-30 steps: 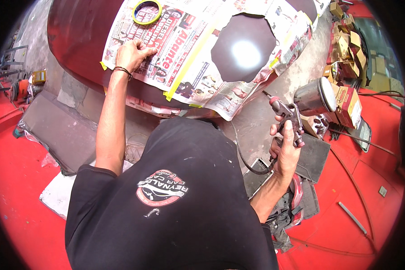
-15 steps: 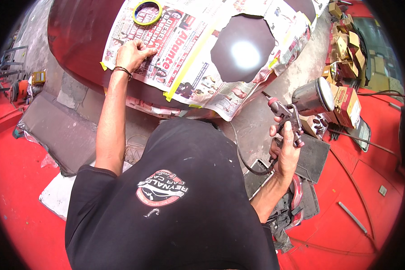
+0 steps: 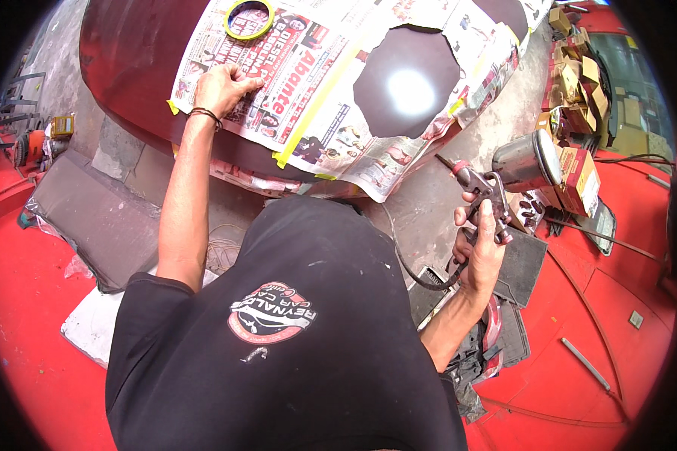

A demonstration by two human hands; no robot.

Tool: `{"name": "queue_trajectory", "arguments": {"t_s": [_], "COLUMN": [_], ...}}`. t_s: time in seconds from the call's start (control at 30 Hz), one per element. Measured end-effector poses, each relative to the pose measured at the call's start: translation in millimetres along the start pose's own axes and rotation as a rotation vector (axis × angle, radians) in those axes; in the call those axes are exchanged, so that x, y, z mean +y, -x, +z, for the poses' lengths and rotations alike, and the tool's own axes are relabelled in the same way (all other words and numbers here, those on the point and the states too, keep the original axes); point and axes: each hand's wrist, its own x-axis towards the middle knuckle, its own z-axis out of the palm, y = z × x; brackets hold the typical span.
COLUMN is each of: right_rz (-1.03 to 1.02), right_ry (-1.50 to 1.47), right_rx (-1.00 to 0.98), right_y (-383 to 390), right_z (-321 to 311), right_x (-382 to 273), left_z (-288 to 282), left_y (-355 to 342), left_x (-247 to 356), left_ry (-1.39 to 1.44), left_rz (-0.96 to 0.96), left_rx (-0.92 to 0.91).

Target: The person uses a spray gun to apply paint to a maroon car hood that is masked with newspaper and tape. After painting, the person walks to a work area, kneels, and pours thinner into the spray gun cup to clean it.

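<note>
My left hand (image 3: 220,90) rests on a newspaper sheet (image 3: 331,139) laid over a dark red, curved car panel (image 3: 124,56). Its thumb stands apart from the bent fingers; I see nothing held, though the fingertips are partly hidden. Beyond it, a yellow-rimmed tape roll (image 3: 249,19) lies flat on the paper. On the right, my right hand (image 3: 483,248) grips a spray gun (image 3: 480,183) by its handle, apart from the panel. A grey metal cup (image 3: 520,164) is fixed to the gun, and a dark hose (image 3: 417,279) runs from its handle.
Yellow masking tape (image 3: 317,98) edges the paper around a bare, shiny dark patch (image 3: 406,81). Cardboard boxes (image 3: 578,180) stand at right on the red floor (image 3: 579,301), near a metal rod (image 3: 585,364). A dark flat panel (image 3: 101,218) lies at left.
The spray gun and my right hand have shifted slightly right and down. My left hand stays on the newspaper, and the view has moved a little.
</note>
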Motion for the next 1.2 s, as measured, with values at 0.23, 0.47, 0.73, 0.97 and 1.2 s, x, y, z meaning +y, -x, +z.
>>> {"name": "queue_trajectory", "arguments": {"t_s": [0.23,0.47,0.73,0.97,1.2], "right_rz": [-0.06,-0.003,-0.085,-0.021,-0.117], "right_ry": [-0.097,-0.037,-0.089,0.009,-0.007], "right_rx": [0.058,-0.009,0.155,0.006,0.167], "right_y": [-5,-4,-11,-3,-2], "right_z": [-4,2,5,12,24], "right_x": [0,0,-4,-4,-9], "left_z": [0,4,6,7,9], "left_y": [0,2,1,1,-2], "left_x": [0,-1,-4,-6,-14], "left_ry": [-0.019,0.026,0.006,-0.013,-0.035], "left_rz": [0.008,0.053,0.041,0.079,0.098], "left_rx": [0.001,0.041,0.047,0.082,0.112]}}
